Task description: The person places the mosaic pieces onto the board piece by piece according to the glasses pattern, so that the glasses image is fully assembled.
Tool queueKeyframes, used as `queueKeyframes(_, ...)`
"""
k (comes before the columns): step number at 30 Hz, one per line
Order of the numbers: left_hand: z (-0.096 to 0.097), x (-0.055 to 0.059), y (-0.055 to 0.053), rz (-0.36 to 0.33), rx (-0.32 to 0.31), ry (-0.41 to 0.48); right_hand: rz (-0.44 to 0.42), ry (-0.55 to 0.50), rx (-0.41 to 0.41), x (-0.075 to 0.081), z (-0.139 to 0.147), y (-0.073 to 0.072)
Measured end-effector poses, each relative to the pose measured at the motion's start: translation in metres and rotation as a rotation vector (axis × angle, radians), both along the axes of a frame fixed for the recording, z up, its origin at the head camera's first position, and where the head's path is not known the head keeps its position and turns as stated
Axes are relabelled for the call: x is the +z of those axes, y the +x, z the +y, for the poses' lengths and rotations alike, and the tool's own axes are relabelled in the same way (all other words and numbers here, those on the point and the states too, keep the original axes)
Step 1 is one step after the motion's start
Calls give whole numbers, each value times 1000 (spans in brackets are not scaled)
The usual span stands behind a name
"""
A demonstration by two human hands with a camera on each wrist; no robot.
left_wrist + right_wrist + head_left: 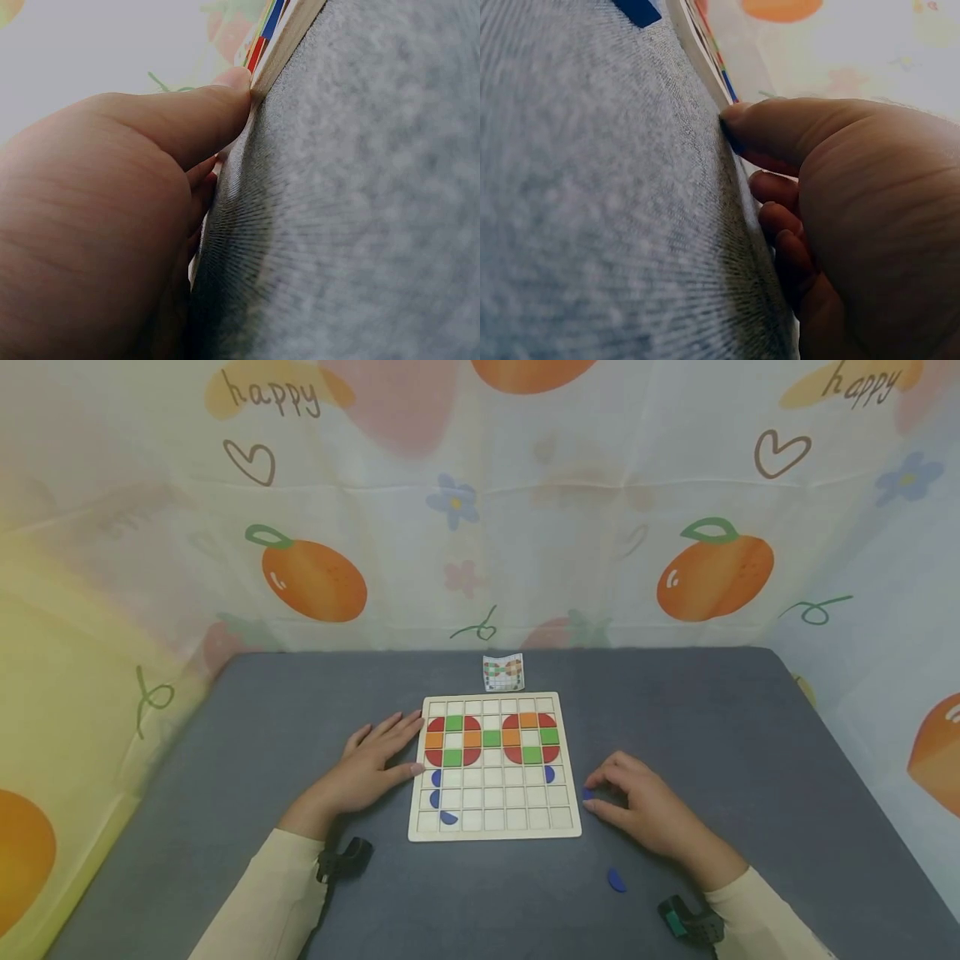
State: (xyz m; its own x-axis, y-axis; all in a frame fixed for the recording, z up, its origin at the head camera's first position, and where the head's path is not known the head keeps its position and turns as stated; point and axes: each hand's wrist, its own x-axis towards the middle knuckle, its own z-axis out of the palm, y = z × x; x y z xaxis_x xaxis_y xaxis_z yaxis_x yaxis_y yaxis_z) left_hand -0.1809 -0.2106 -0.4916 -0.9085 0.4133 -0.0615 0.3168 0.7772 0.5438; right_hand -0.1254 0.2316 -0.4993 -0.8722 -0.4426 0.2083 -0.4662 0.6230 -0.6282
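A wooden grid board (pixel 495 837) lies on the table, with red, orange and green pieces forming two rings joined by a green square (pixel 491 738). Three blue half-round pieces (pixel 436 798) sit at its lower left, and another blue piece (pixel 550 774) at its right. My left hand (pixel 367 768) rests flat with fingers spread, fingertips and thumb at the board's left edge. Just off the right edge, my right hand (pixel 645 802) pinches a small blue piece (pixel 730 139) between thumb and fingers, close over the table. Its other fingers are curled.
A loose blue half-round piece (pixel 617 881) lies on the dark grey table (pixel 480 902), nearer to me than the right hand. Behind the board stands a small printed pattern card (pixel 503 673). A patterned curtain (pixel 525 527) hangs beyond the table's far edge.
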Motion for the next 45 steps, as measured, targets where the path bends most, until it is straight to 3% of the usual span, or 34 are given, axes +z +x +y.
queueKeyframes(7,-1,0,-1,-2,-1,-2,19,33,5,-1,-1,-2)
queueKeyframes(13,-2,-2,-2,-1,-7,-3,-27,-54,-22,-7,1,-5)
queueKeyframes(17,-3,-3,-1,-2,-10,1,-10,-96,-27,-8,1,-6)
queueKeyframes(33,-4,-2,1,5,-18,9,-63,-84,7,-3,-30,-2)
queueKeyframes(45,-3,-3,-2,-3,-14,9,-80,-117,-12,-8,-25,-4)
